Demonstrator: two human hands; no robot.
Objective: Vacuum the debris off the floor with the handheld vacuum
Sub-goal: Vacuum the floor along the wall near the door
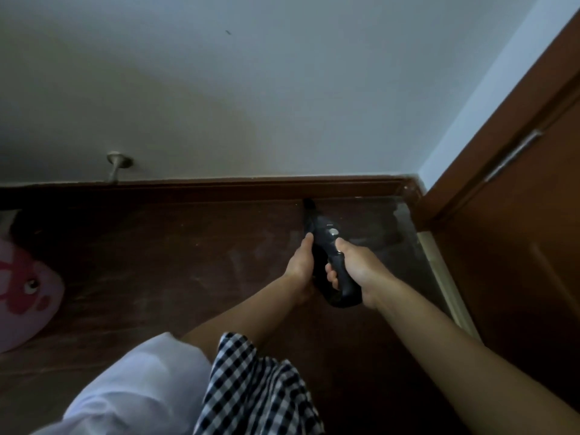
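In the head view, the black handheld vacuum (326, 246) sits a little right of the frame's centre, angled so that its narrow nozzle points toward the top of the frame and meets the dark wooden floor (175, 255) right at the foot of the brown baseboard (219, 188). The right hand (354, 265) has its grip wrapped around the vacuum's rear handle, fingers curled under it and thumb lying along the top near a small silvery button. The left hand (301, 262) holds the left side of the vacuum's body, its thumb stretched forward along the casing; its fingers are hidden behind the body. Pale dusty smears show on the floor around the nozzle and toward the right. A white wall (251, 89) fills the upper part of the frame, with a metal door stopper (117, 164) standing out from it at the left. A brown door (518, 215) runs down the right edge. A pink plush toy (25, 293) lies at the left edge. At the bottom, a white garment (141, 381) and black-and-white checked fabric (251, 387) cover the person's legs.
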